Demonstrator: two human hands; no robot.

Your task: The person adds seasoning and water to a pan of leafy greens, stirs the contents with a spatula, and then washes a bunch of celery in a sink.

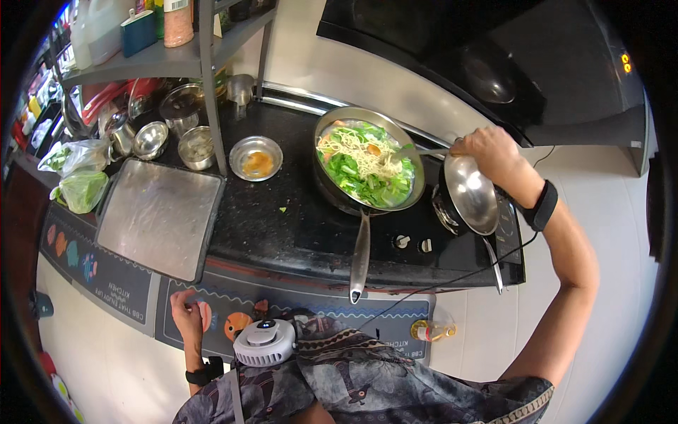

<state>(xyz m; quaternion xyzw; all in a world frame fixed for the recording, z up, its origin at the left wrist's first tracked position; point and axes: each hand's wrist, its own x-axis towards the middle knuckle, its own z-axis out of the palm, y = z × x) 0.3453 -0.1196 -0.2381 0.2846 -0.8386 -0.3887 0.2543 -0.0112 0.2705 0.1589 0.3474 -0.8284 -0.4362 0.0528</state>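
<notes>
My right hand (483,151) is closed around the handle of a metal utensil (434,152), whose far end lies among noodles (360,152) and leafy greens (344,172) in a deep frying pan (324,183). Pale liquid and orange pieces show in the pan too. The pan's metal handle (360,257) points towards me. Just below my right hand, an empty-looking steel pan (473,199) sits at the right of the cooktop. My left hand (186,312) hangs beside the counter's front edge, fingers partly curled, with nothing seen in it.
A steel bowl (268,151) with orange-brown residue stands left of the pan. A metal-faced board (159,217) reaches the counter edge. Bagged greens (82,188), small bowls and a grey shelf (206,63) are at the left. A bottle (434,330) lies on the floor; a black hood overhangs.
</notes>
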